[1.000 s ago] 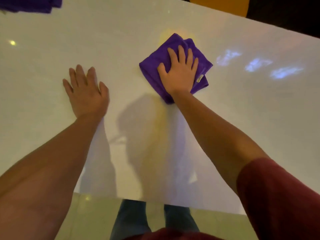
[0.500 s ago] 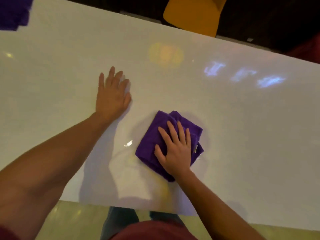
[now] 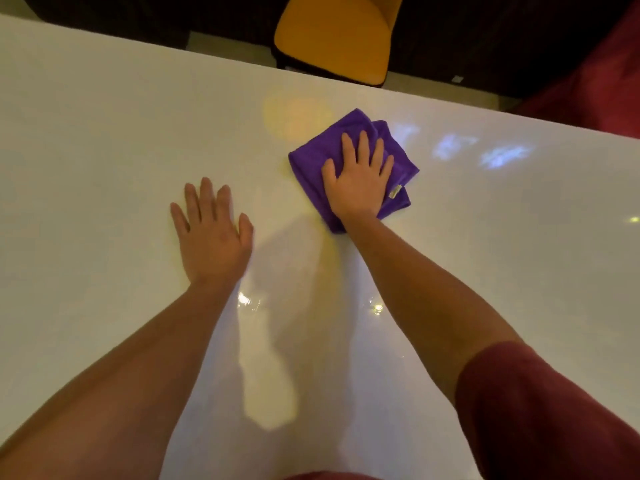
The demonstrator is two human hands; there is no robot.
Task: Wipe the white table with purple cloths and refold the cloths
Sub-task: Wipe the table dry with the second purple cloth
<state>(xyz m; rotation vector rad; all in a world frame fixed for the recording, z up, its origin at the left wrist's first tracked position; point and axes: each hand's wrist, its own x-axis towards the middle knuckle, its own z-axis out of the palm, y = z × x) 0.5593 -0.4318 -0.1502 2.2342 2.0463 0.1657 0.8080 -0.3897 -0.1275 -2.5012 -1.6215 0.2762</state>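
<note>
A folded purple cloth (image 3: 313, 161) lies on the glossy white table (image 3: 104, 133), right of centre and toward the far edge. My right hand (image 3: 358, 180) presses flat on top of the cloth with fingers spread, covering its middle. A small tag shows at the cloth's right corner. My left hand (image 3: 211, 233) rests palm down on the bare table, to the left of the cloth and nearer to me, fingers apart, holding nothing.
An orange chair (image 3: 337, 32) stands beyond the table's far edge, directly behind the cloth. A dark red object (image 3: 599, 88) sits at the far right past the edge. Light reflections mark the tabletop to the right of the cloth.
My right hand has pushed the cloth away from me toward the far edge, after pulling it close half a second ago. The purple cloths at the far left have left the view.
</note>
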